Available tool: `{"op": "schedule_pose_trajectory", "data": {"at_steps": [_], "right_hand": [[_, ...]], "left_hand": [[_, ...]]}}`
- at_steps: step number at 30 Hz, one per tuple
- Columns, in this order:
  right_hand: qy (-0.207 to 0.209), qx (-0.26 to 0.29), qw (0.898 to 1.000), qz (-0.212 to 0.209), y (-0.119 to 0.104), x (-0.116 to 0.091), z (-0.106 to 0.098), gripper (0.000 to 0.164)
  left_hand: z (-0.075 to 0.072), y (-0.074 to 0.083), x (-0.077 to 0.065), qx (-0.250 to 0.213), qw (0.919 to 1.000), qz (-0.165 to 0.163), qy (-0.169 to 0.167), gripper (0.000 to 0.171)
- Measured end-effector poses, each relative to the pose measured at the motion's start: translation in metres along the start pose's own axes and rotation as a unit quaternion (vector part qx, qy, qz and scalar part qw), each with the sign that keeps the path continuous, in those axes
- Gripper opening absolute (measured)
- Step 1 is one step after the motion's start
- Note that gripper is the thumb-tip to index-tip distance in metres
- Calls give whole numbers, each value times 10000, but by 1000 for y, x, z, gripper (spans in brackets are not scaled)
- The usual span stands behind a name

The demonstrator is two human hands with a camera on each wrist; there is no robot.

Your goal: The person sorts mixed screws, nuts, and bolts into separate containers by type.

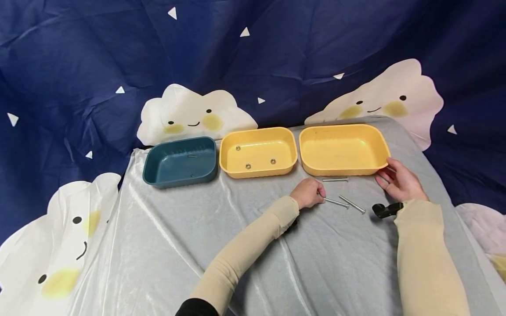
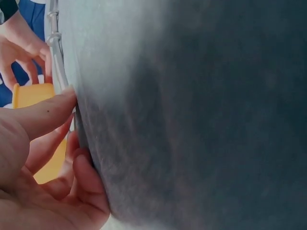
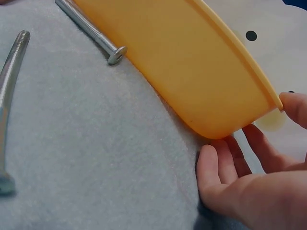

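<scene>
Navy cloth [image 1: 221, 52] with smiley clouds [image 1: 193, 103] hangs behind everything, and grey velvety fabric [image 1: 166, 245] covers the table. From the head cam: three bins in a row, a teal bin [image 1: 158, 180] with a slim metal pin [image 1: 192, 156] and another tiny bit in it, a middle yellow bin [image 1: 257, 173] with three nuts [image 1: 273, 161] inside, and a right-hand yellow bin [image 1: 340, 169]. Left hand [image 1: 308, 193] is pinching the end of one bolt [image 1: 336, 202]; can't tell if it's off the cloth. A slanted bolt [image 1: 352, 204] lies just beside it, and a third bolt [image 1: 335, 179] sits along the right-hand yellow bin's front wall. Right hand [image 1: 403, 181] grips that bin's near right corner. Left wrist cam: thumb [image 2: 48, 115] and fingers close together at the fabric edge, bolts partly hidden behind them, right hand over by yellow plastic. Right wrist cam: thumb on the rim [image 3: 240, 50], fingertips [image 3: 208, 155] down low by the corner, the third bolt right alongside the bin, another bolt further left.
</scene>
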State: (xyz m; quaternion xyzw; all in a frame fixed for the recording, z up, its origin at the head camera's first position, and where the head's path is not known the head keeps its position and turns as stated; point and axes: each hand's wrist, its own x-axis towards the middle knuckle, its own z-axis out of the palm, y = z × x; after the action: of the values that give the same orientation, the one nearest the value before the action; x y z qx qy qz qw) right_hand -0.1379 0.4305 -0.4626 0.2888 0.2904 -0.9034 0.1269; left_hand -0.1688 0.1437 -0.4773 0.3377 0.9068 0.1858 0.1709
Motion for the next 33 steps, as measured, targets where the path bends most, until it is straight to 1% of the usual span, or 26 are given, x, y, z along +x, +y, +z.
{"op": "schedule_pose_trajectory", "data": {"at_steps": [3, 6, 8, 11, 14, 17, 22, 24, 28, 30, 33], "right_hand": [[1, -44, 10000, -28, 1, 0, 0, 17], [-15, -70, 10000, -68, 1, 0, 0, 18], [-31, -67, 9999, -89, 1, 0, 0, 18], [-76, -86, 9999, -119, 2, 0, -1, 18], [-80, -131, 9998, -148, 3, 0, -1, 19], [-136, -137, 9997, -155, 3, -1, -2, 19], [-143, -98, 9997, -159, 3, 0, -3, 19], [-112, -70, 9998, -151, 3, -1, -3, 20], [-81, -34, 9999, -133, 4, -2, -2, 22], [-63, -33, 9999, -125, 4, -3, -2, 23], [-44, -44, 9999, -136, 5, -3, -1, 24]], "left_hand": [[-1, -1, 1, 198, 9997, 108, -103, 10], [-1, -2, 1, 430, 9982, 390, -175, 11], [-1, -4, 1, 676, 9956, 604, -218, 12], [-1, -4, -1, 1070, 9898, 902, -262, 12], [-2, -5, -3, 1201, 9870, 1034, -274, 12], [-4, -7, -5, 1004, 9883, 1120, -266, 12], [-6, -14, -2, 380, 9908, 1282, -221, 10], [-5, -18, -1, 43, 9921, 1236, -201, 9], [-5, -22, 0, -585, 9932, 990, -176, 9], [-5, -23, -1, -784, 9925, 922, -148, 10], [-4, -24, -1, -904, 9917, 909, -108, 12]]}}
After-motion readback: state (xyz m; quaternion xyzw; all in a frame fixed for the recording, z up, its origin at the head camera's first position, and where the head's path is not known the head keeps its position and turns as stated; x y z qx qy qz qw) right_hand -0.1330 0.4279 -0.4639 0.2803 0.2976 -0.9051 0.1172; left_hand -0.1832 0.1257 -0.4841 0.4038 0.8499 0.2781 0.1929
